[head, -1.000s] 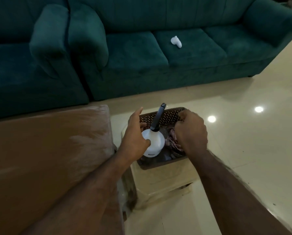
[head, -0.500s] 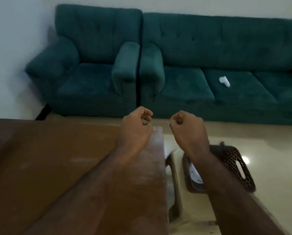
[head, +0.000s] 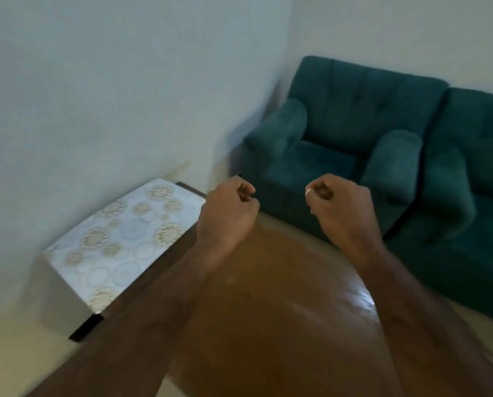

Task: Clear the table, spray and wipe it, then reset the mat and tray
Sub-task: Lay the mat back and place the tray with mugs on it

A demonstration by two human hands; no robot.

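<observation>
The left hand (head: 228, 213) and right hand (head: 340, 207) hover over the far end of the brown table (head: 268, 310). Each is curled into a fist and holds nothing. The patterned mat (head: 119, 242) lies just off the table's left edge, left of the left hand and untouched.

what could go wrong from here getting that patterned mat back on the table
The table shows shiny streaks near its right edge, so it may be damp; the mat laid on it now could trap moisture. The mat hangs over the edge of whatever it lies on beside the table, so a hasty one-hand pull might drop it on the floor.
</observation>
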